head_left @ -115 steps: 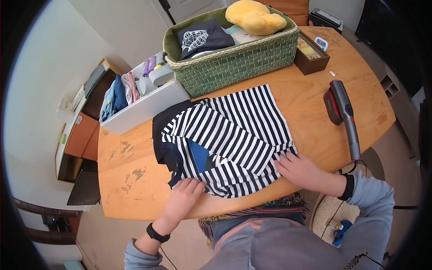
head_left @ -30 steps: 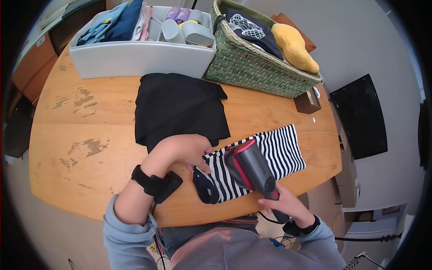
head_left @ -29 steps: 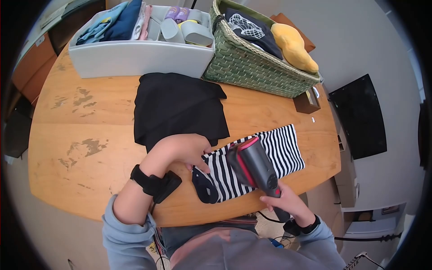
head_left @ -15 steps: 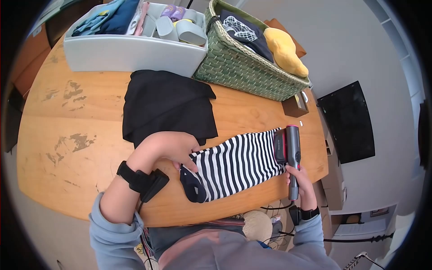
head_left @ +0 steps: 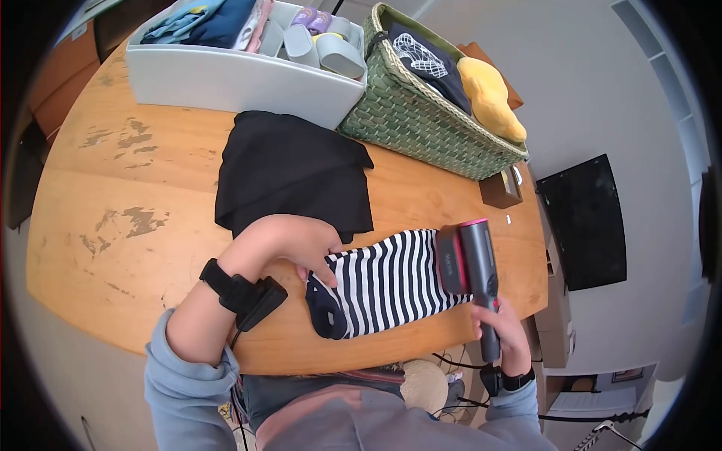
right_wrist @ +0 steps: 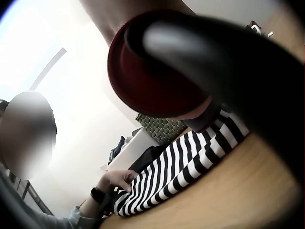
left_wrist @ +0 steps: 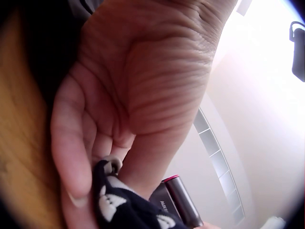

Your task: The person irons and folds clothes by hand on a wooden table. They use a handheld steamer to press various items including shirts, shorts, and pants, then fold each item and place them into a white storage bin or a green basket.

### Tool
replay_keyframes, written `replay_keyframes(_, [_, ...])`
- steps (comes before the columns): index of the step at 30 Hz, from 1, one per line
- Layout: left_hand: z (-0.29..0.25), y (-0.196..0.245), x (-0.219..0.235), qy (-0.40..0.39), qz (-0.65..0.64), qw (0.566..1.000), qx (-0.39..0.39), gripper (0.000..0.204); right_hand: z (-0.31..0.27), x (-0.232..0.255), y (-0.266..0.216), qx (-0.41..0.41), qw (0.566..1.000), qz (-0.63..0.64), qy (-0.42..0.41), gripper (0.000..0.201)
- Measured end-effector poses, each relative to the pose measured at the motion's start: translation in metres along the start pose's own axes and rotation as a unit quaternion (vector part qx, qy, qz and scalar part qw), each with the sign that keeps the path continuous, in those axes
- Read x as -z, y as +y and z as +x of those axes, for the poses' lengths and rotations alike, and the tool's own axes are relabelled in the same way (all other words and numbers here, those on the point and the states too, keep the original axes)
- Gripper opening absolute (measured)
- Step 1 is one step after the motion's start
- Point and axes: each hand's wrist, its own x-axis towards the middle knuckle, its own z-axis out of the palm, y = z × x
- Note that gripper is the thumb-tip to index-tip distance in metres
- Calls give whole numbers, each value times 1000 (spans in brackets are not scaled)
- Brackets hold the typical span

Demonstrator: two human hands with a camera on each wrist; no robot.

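Note:
A folded black-and-white striped garment [head_left: 391, 279] lies near the table's front edge, its dark collar at the left. The left hand [head_left: 304, 244] pinches the collar end between thumb and fingers; in the left wrist view the hand [left_wrist: 128, 105] holds dark fabric with white shapes. Gripped by its handle in the right hand [head_left: 502, 325] is a grey and red handheld steamer [head_left: 475, 259], its head over the garment's right end. The right wrist view shows the striped cloth [right_wrist: 176, 162] stretching away to the left hand [right_wrist: 116, 180]. Behind the left hand lies a folded black cloth [head_left: 293, 173].
At the back of the wooden table [head_left: 83, 255] stand a white bin [head_left: 241, 84] with clothes and a green woven basket [head_left: 429, 128] holding a dark garment and a yellow plush [head_left: 492, 98]. A small brown box [head_left: 500, 191] sits beside the basket. A cord hangs below the steamer.
The steamer moved right along the garment to its far end, then slightly back left in the last half second. The left hand stays at the collar end. Earlier, the garment lay spread out wider.

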Motion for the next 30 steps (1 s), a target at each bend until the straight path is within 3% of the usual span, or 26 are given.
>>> replay_keyframes(2, [2, -1, 0, -6, 5, 1000, 0, 34, -15, -19, -9, -38, 997, -15, -72, 40])
replay_keyframes(4, [2, 1, 1, -8, 10, 1000, 0, 34, -19, -43, -14, -64, 988, -15, -141, 30])
replay_keyframes(6, [0, 1, 2, -7, 7, 1000, -12, 34, -10, -55, 1, -94, 971, -23, -217, 51])
replay_keyframes(8, [0, -2, 1, 0, 8, 1000, -11, 33, -7, -64, 7, -52, 967, -64, -241, 50])
replay_keyframes(15, [0, -1, 1, -16, -19, 1000, 6, 30, -6, -50, 9, -52, 977, -53, -200, 47])
replay_keyframes(22, [1, -3, 0, -23, -61, 998, -3, 26, -5, -18, 19, -60, 994, -56, -73, 39])
replay_keyframes(25, [0, -1, 2, -26, -44, 999, 4, 26, -1, 3, 29, -70, 997, 5, -19, 22])
replay_keyframes(28, [0, 1, 2, -36, -18, 999, 7, 24, 6, 24, 40, -49, 996, 59, 35, 19])
replay_keyframes(30, [2, 1, 1, -61, -77, 994, 41, 22, 10, 33, 41, -48, 996, 70, 37, 17])
